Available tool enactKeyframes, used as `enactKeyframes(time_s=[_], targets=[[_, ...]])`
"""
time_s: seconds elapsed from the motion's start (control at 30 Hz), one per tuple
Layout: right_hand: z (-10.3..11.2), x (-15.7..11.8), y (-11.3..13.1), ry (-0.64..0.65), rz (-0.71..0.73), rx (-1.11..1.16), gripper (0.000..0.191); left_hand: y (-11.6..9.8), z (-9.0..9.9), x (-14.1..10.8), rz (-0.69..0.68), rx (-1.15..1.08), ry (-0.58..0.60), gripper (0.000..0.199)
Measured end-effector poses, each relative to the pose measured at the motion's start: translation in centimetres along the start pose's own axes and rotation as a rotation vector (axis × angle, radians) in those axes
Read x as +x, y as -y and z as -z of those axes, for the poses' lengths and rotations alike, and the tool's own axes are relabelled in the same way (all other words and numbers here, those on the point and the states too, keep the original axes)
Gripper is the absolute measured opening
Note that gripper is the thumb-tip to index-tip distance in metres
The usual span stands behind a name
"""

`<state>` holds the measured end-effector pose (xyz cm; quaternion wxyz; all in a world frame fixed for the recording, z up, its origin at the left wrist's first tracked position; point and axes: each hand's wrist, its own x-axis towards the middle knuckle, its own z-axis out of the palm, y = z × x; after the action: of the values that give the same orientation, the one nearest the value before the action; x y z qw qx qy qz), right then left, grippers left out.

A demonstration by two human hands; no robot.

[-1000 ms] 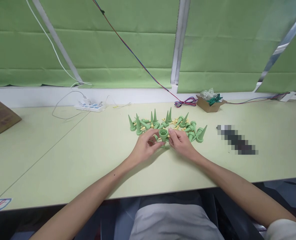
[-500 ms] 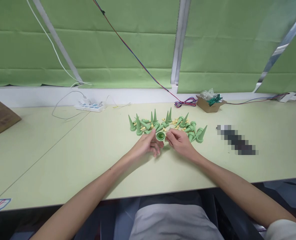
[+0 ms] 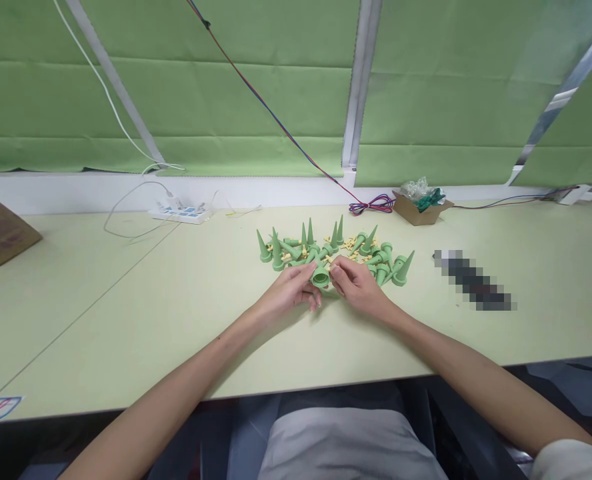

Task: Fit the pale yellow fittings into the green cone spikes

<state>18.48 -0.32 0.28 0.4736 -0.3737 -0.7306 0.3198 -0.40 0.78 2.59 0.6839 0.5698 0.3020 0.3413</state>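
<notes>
One green cone (image 3: 321,277) is between the two hands, over the near edge of the pile on the table (image 3: 176,333), its wide hollow end turned toward the person. The long axis runs away from the body, so the narrow end points at the pile. Thumb and fingers of the left hand (image 3: 290,290) are closed on it, the lower fingers loosely curled beneath; the right hand (image 3: 359,283) pinches one small yellow piece (image 3: 330,267) at the cone's right side. Roughly eight loose cones (image 3: 277,252) point upward, some leaning, with others lying among them at mixed angles; these overlap too much for an exact count. Many yellow bits (image 3: 350,245) are scattered between them, too small to number. Farther back stand one cardboard box (image 3: 417,213), one wire coil (image 3: 372,205) just beside it, and one power strip (image 3: 181,213) well to the left.
</notes>
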Motion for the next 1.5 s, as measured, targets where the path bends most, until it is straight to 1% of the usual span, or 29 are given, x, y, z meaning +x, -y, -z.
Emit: enactKeyframes(time_s=[0.1, 0.2, 0.27, 0.37, 0.43, 0.6, 0.73, 0.83, 0.93, 1.03, 1.13, 1.33, 1.5], targets=[[0.0, 0.0, -0.2, 0.0, -0.001, -0.009, 0.042, 0.0, 0.1, -0.2, -0.073, 0.114, 0.004, 0.04], [0.0, 0.1, -0.2, -0.011, -0.012, -0.015, 0.048, 0.1, 0.0, -0.4, -0.148, 0.355, -0.004, 0.034], [0.0, 0.2, -0.2, -0.03, -0.03, -0.035, 0.053, 0.3, -0.1, -0.5, -0.22, 0.547, -0.045, 0.029], [-0.1, 0.3, -0.1, -0.051, -0.055, -0.073, 0.06, 0.8, -0.1, -0.5, -0.389, 0.764, -0.149, 0.022], [-0.2, 0.3, -0.1, -0.057, -0.065, -0.094, 0.062, 1.0, -0.1, -0.5, -0.457, 0.831, -0.177, 0.017], [-0.3, 0.4, -0.2, -0.097, -0.073, -0.104, 0.061, 1.1, -0.2, -0.4, -0.479, 0.876, -0.211, 0.015], [-0.2, 0.4, -0.2, -0.139, -0.068, -0.054, 0.057, 1.0, -0.3, -0.3, -0.443, 0.846, -0.285, 0.02], [-0.1, 0.4, -0.2, -0.175, -0.044, -0.047, 0.054, 0.8, -0.4, -0.3, -0.364, 0.777, -0.302, 0.03], [0.0, 0.3, 0.0, -0.173, -0.029, -0.046, 0.053, 0.5, -0.4, -0.2, -0.226, 0.619, -0.22, 0.048], [0.0, 0.2, 0.0, -0.116, -0.02, -0.048, 0.05, 0.4, -0.3, -0.1, -0.081, 0.43, -0.128, 0.058], [0.0, 0.2, 0.0, -0.08, -0.003, -0.056, 0.049, 0.4, -0.1, 0.0, -0.036, 0.342, -0.084, 0.058], [0.0, 0.2, 0.0, -0.064, 0.0, -0.067, 0.048, 0.2, 0.1, -0.2, -0.017, 0.309, -0.044, 0.051], [0.0, 0.1, 0.2, -0.046, -0.009, -0.038, 0.045, 0.0, 0.0, -0.3, -0.042, 0.356, -0.077, 0.044]])
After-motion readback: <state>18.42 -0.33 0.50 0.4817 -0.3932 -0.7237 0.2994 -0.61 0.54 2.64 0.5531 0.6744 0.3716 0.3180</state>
